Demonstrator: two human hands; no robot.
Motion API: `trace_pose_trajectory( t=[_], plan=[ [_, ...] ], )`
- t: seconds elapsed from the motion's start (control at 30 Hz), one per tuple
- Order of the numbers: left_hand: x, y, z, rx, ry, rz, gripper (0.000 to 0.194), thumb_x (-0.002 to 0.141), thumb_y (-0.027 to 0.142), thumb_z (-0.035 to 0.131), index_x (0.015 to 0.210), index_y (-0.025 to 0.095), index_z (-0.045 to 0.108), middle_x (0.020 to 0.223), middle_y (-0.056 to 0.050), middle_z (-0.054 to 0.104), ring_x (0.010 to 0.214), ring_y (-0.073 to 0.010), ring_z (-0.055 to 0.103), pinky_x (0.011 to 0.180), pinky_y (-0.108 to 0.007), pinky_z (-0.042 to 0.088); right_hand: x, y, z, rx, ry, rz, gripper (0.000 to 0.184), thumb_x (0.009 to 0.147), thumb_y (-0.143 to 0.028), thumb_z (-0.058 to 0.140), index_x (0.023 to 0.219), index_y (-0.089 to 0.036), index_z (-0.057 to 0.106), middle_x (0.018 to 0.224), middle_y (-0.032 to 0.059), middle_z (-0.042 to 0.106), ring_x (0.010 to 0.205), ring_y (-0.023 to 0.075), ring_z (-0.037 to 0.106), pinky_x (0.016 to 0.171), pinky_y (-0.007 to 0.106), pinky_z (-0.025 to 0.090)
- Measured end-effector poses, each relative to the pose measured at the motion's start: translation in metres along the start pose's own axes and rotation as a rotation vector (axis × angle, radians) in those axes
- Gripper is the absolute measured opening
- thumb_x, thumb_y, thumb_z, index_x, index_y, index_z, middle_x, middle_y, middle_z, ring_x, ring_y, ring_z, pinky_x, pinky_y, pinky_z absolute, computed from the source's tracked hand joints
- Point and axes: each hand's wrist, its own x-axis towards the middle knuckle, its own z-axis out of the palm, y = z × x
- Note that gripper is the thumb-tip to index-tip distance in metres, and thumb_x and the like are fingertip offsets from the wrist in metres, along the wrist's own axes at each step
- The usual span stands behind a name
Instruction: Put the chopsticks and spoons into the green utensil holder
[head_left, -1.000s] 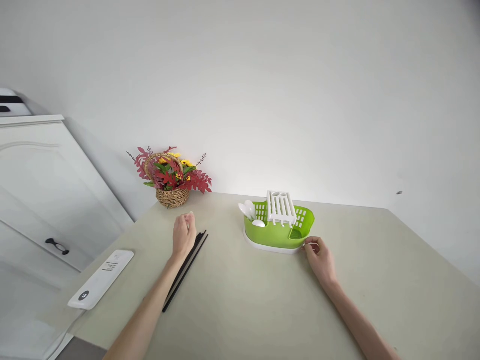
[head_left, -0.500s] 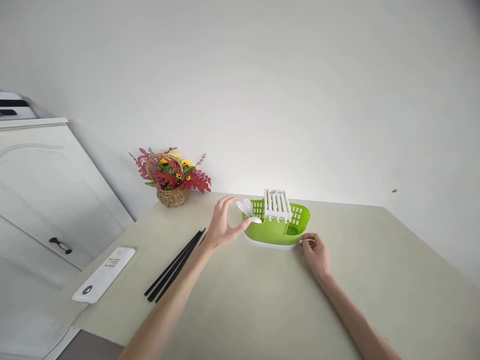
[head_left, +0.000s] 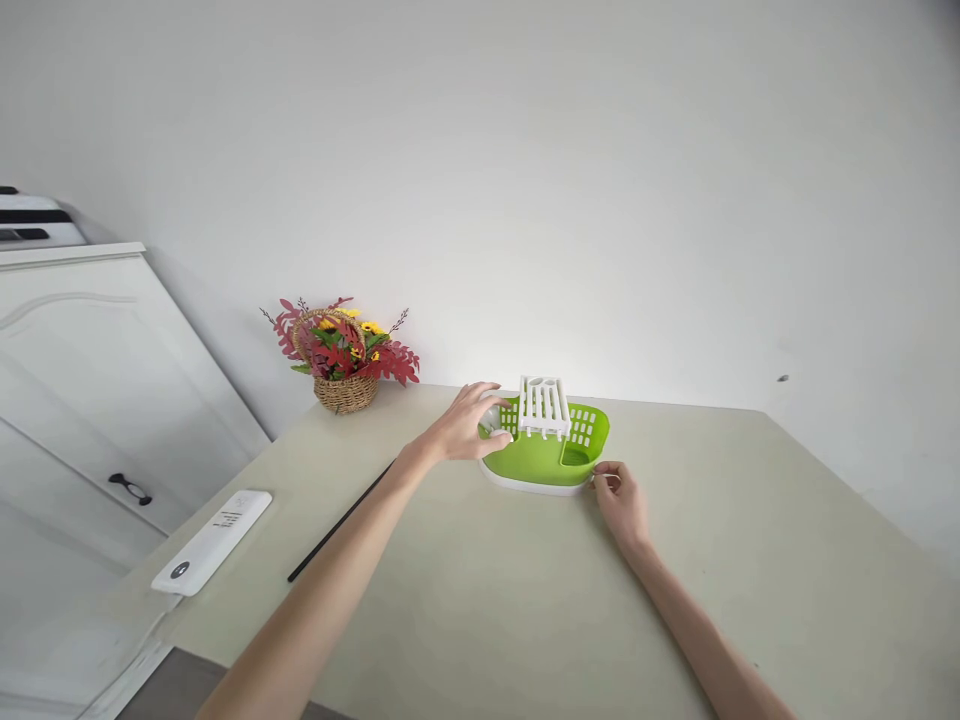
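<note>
A green cutlery holder [head_left: 529,462] with a white base and a white slotted rack [head_left: 545,408] on top stands upright on the table. White spoons [head_left: 491,420] stick up from its left end, partly hidden by my fingers. My left hand [head_left: 466,425] curves around those spoons, thumb in front and fingers behind, with a gap between them. At the holder's lower right end, the fingers of my right hand [head_left: 624,505] are pinched together against the white base. Left of the holder, a black chopstick [head_left: 337,525] lies on the table, partly covered by my left forearm.
A white oblong case [head_left: 214,545] with dark print rests near the table's left edge. Behind it, a wicker basket [head_left: 345,393] of red leaves and yellow flowers stands by the wall. A white cabinet [head_left: 112,380] is at the left.
My left hand has moved right and closer around the spoons, and its forearm now covers most of the chopsticks. My right hand stays at the holder's base. The view has shifted slightly.
</note>
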Motion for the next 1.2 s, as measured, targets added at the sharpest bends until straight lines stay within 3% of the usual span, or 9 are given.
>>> trace_pose_trajectory(
  t=[0.17, 0.47, 0.6, 0.8, 1.2],
  plan=[
    [0.007, -0.001, 0.002, 0.054, -0.026, 0.027, 0.068, 0.079, 0.053, 0.076, 0.136, 0.022, 0.06, 0.152, -0.019, 0.049, 0.146, -0.0371, 0.042, 0.12, -0.057, 0.033, 0.001, 0.0, 0.0, 0.003, -0.002, 0.001, 0.026, 0.077, -0.044, 0.054, 0.09, -0.024, 0.062, 0.085, 0.0054, 0.075, 0.078, 0.0253, 0.071, 0.072, 0.035, 0.049],
    [0.017, -0.001, -0.003, 0.139, -0.041, 0.081, 0.048, 0.086, 0.063, 0.067, 0.114, 0.025, 0.074, 0.13, -0.01, 0.07, 0.125, -0.03, 0.063, 0.111, -0.044, 0.045, 0.002, 0.001, 0.001, 0.012, -0.008, -0.007, 0.024, 0.079, -0.042, 0.053, 0.092, -0.024, 0.061, 0.09, 0.005, 0.074, 0.078, 0.0237, 0.07, 0.074, 0.035, 0.05],
    [0.017, -0.003, -0.002, 0.161, -0.018, 0.071, 0.042, 0.09, 0.062, 0.064, 0.106, 0.025, 0.077, 0.134, -0.01, 0.066, 0.126, -0.0305, 0.061, 0.112, -0.045, 0.045, 0.002, 0.002, 0.0, 0.011, -0.016, -0.008, 0.022, 0.08, -0.04, 0.053, 0.093, -0.024, 0.061, 0.088, 0.0046, 0.074, 0.077, 0.0238, 0.07, 0.074, 0.035, 0.05],
    [0.015, -0.009, -0.001, 0.195, -0.048, 0.219, 0.036, 0.1, 0.051, 0.055, 0.1, 0.024, 0.079, 0.135, -0.011, 0.064, 0.129, -0.0308, 0.056, 0.115, -0.05, 0.043, 0.001, 0.001, -0.001, 0.015, -0.021, 0.004, 0.021, 0.08, -0.04, 0.054, 0.093, -0.025, 0.06, 0.087, 0.0043, 0.074, 0.077, 0.0238, 0.07, 0.073, 0.034, 0.05],
    [0.018, -0.015, 0.0, 0.23, -0.035, 0.292, 0.036, 0.1, 0.051, 0.057, 0.096, 0.023, 0.08, 0.123, -0.012, 0.066, 0.12, -0.0295, 0.056, 0.108, -0.046, 0.046, 0.001, -0.002, -0.002, -0.001, -0.022, 0.028, 0.022, 0.078, -0.04, 0.054, 0.093, -0.025, 0.06, 0.081, 0.0034, 0.074, 0.075, 0.0241, 0.07, 0.072, 0.034, 0.048]
  ],
)
